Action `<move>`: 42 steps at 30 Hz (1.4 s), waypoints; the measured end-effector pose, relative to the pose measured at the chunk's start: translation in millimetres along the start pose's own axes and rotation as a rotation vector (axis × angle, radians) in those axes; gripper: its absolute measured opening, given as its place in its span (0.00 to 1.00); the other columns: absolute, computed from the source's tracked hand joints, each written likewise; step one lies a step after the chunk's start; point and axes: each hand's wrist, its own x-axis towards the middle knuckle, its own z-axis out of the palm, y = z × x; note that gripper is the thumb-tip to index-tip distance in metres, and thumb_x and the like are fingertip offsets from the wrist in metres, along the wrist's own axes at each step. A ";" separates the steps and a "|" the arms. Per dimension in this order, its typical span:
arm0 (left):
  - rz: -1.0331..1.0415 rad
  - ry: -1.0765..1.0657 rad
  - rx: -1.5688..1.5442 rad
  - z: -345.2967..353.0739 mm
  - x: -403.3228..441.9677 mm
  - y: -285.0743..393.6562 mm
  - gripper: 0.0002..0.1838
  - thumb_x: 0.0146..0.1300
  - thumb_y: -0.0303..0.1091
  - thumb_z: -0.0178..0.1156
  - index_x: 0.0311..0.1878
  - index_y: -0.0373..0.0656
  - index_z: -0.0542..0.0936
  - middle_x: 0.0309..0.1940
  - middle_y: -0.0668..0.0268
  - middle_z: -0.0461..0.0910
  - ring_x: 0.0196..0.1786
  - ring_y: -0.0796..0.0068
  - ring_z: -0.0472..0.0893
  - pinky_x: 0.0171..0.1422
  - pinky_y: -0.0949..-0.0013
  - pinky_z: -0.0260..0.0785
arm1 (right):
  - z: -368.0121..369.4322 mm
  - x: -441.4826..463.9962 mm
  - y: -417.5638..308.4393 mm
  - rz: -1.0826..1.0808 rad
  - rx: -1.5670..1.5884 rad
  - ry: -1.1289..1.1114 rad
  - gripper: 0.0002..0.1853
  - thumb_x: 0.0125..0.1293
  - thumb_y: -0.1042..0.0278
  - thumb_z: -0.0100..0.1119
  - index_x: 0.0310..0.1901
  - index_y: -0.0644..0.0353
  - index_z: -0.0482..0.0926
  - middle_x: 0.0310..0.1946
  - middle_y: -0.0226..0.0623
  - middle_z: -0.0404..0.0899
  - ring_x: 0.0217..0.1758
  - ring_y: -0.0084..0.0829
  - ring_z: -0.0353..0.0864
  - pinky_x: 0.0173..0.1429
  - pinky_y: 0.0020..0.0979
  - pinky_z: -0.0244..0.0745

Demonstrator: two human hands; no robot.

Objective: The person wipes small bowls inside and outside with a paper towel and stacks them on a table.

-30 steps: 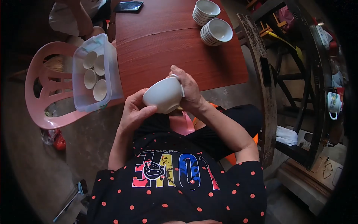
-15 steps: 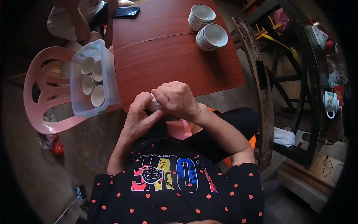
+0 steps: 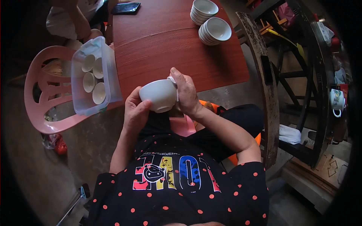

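Note:
A white bowl [image 3: 160, 94] is tilted on its side above my lap, its outer wall and foot facing me. My left hand [image 3: 136, 110] is closed on its left edge, with the thumb across the outside. On the other side, my right hand [image 3: 185, 92] presses a white cloth-like piece [image 3: 172, 80] against the bowl; only a little of that piece shows between hand and bowl. The bowl's inside is turned away from view. Two stacks of white bowls, a farther stack [image 3: 203, 11] and a nearer stack [image 3: 215, 31], stand at the table's far right.
The red-brown table [image 3: 166, 49] lies ahead. On the left, a clear plastic bin [image 3: 107, 71] with several cups or small bowls [image 3: 99, 93] rests on a pink chair [image 3: 36, 88]. A phone [image 3: 126, 8] and another person's arm [image 3: 80, 22] are at upper left. A wooden bench [image 3: 258, 64] stands right.
The bowl, mostly covered by my hands before, is now raised and turned with its outside showing. My right hand has shifted to its right side; my left hand is slightly lower.

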 end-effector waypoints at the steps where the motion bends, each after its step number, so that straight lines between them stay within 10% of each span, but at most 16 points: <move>1: -0.011 -0.022 0.104 -1.7 -0.4 0.8 0.12 0.54 0.30 0.66 0.39 0.40 0.74 0.34 0.71 0.74 0.40 0.81 0.74 0.49 0.74 0.67 | -4.9 3.8 -2.2 -0.033 -0.137 -0.055 0.24 0.73 0.52 0.41 0.21 0.58 0.70 0.17 0.24 0.68 0.21 0.19 0.64 0.28 0.26 0.63; 6: 0.053 -0.073 0.700 -4.0 -2.2 -2.2 0.12 0.54 0.31 0.68 0.32 0.42 0.72 0.26 0.75 0.67 0.31 0.88 0.68 0.34 0.79 0.61 | -7.6 9.1 -4.1 -0.810 -1.104 -0.284 0.18 0.69 0.59 0.49 0.27 0.66 0.72 0.17 0.41 0.66 0.21 0.24 0.67 0.26 0.32 0.64; 9: -0.040 -0.091 0.433 -4.7 1.2 9.5 0.10 0.54 0.29 0.67 0.34 0.41 0.73 0.29 0.72 0.71 0.35 0.85 0.71 0.39 0.77 0.65 | -12.4 11.3 -9.5 -0.125 -0.504 -0.233 0.21 0.72 0.54 0.44 0.27 0.61 0.72 0.19 0.27 0.67 0.24 0.18 0.67 0.29 0.27 0.64; 12: 0.024 -0.033 -0.145 -4.0 4.4 7.6 0.12 0.55 0.28 0.64 0.41 0.39 0.74 0.39 0.67 0.77 0.46 0.77 0.76 0.57 0.70 0.66 | -10.0 10.9 -3.2 0.047 0.107 -0.209 0.23 0.71 0.50 0.45 0.23 0.57 0.71 0.16 0.26 0.65 0.23 0.17 0.68 0.29 0.26 0.67; 16: -0.030 -0.059 -0.147 -13.7 5.6 6.2 0.19 0.57 0.31 0.64 0.50 0.38 0.72 0.47 0.64 0.75 0.51 0.74 0.75 0.60 0.68 0.65 | 2.7 8.9 -4.8 0.195 0.363 -0.029 0.20 0.70 0.49 0.47 0.25 0.55 0.71 0.22 0.27 0.70 0.24 0.19 0.71 0.31 0.25 0.72; 21: 0.176 -0.075 0.201 -11.8 19.5 31.2 0.42 0.57 0.53 0.63 0.67 0.39 0.58 0.60 0.56 0.67 0.65 0.66 0.66 0.66 0.63 0.59 | -9.7 13.9 1.6 0.390 0.566 0.112 0.14 0.69 0.55 0.49 0.42 0.58 0.74 0.32 0.33 0.79 0.34 0.27 0.79 0.41 0.31 0.77; 24: 0.269 -0.170 0.819 33.6 1.6 53.0 0.41 0.48 0.43 0.71 0.63 0.37 0.64 0.59 0.54 0.67 0.63 0.62 0.67 0.66 0.57 0.58 | -9.3 14.7 10.2 0.456 0.559 0.137 0.17 0.69 0.52 0.46 0.39 0.59 0.74 0.32 0.36 0.79 0.33 0.29 0.80 0.38 0.33 0.79; 25: 0.613 -0.371 1.143 62.2 -0.9 64.4 0.40 0.42 0.38 0.73 0.60 0.37 0.69 0.56 0.53 0.70 0.61 0.59 0.69 0.66 0.57 0.59 | -11.9 14.7 15.0 0.462 0.561 0.135 0.17 0.69 0.52 0.46 0.39 0.59 0.74 0.32 0.36 0.79 0.33 0.29 0.80 0.38 0.33 0.79; 28: 0.757 -0.971 0.917 101.8 -9.1 46.3 0.23 0.52 0.34 0.67 0.51 0.37 0.75 0.40 0.60 0.78 0.47 0.65 0.79 0.61 0.57 0.66 | -15.2 14.2 24.1 0.528 0.434 0.179 0.19 0.68 0.51 0.47 0.40 0.61 0.74 0.32 0.37 0.79 0.32 0.31 0.79 0.40 0.36 0.78; 32: 0.781 -0.386 1.109 62.5 8.5 60.6 0.10 0.54 0.25 0.64 0.41 0.38 0.81 0.38 0.61 0.81 0.44 0.67 0.81 0.52 0.64 0.73 | -10.0 9.0 -12.8 0.521 0.539 0.098 0.17 0.68 0.53 0.48 0.40 0.62 0.74 0.32 0.38 0.79 0.33 0.31 0.80 0.39 0.34 0.78; 34: 0.598 0.109 1.009 41.2 9.7 61.4 0.17 0.53 0.27 0.66 0.47 0.37 0.78 0.48 0.58 0.75 0.50 0.65 0.77 0.54 0.67 0.70 | -18.4 8.9 -17.9 0.329 0.377 0.117 0.18 0.69 0.53 0.48 0.36 0.62 0.76 0.29 0.37 0.79 0.29 0.28 0.79 0.37 0.30 0.77; 42: -0.273 -0.183 0.543 14.6 4.1 35.8 0.16 0.58 0.36 0.65 0.42 0.35 0.75 0.36 0.64 0.78 0.41 0.78 0.78 0.47 0.72 0.70 | -18.3 4.3 -18.0 0.007 -0.339 -0.071 0.24 0.72 0.54 0.44 0.22 0.63 0.74 0.17 0.28 0.70 0.22 0.15 0.66 0.28 0.24 0.65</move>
